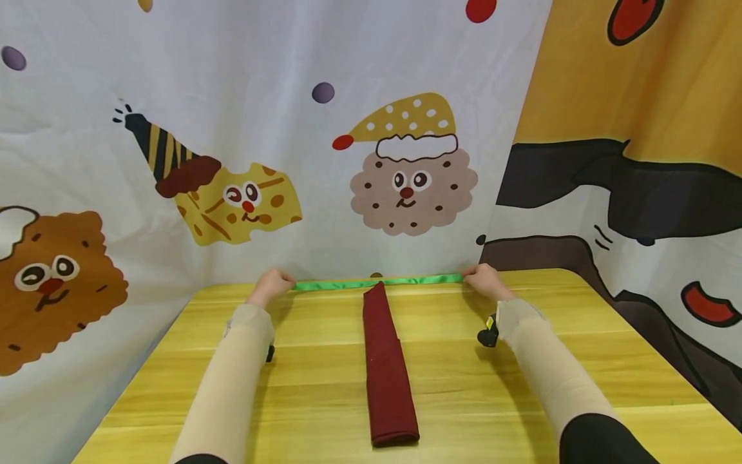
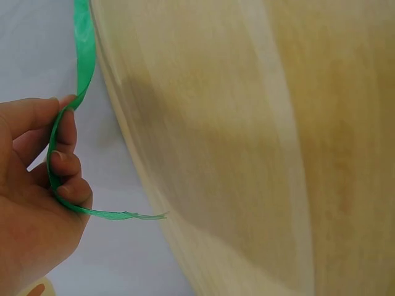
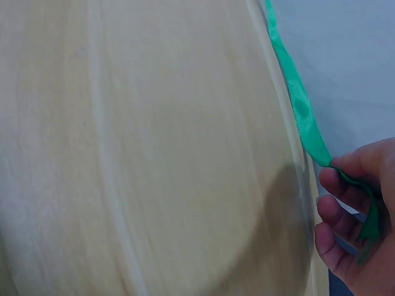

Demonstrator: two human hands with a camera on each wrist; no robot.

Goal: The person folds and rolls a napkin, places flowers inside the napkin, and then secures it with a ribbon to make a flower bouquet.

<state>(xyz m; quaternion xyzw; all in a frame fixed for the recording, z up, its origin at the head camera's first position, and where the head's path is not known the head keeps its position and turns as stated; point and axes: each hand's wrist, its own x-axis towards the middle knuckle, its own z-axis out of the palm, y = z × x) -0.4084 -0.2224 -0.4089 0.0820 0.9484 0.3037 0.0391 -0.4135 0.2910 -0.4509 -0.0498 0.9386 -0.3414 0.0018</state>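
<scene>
A green satin ribbon (image 1: 336, 285) stretches sideways along the table's far edge. My left hand (image 1: 272, 285) pinches it near one end; in the left wrist view a loose tail of the ribbon (image 2: 84, 52) runs down past the curled fingers and ends in a frayed tip. At the other end, my right hand (image 1: 484, 281) pinches the ribbon between thumb and forefinger, and its short tail (image 3: 369, 227) hangs inside the palm. Between the arms lies a long, folded dark red cloth (image 1: 388, 367), its narrow far tip meeting the middle of the ribbon.
The wood-grain table (image 1: 313, 386) carries the cloth and narrows towards the back. Right behind it hangs a white curtain (image 1: 261, 116) printed with cartoon biscuits. Dark wrist devices, such as the one at the right wrist (image 1: 489, 336), hang below the sleeves.
</scene>
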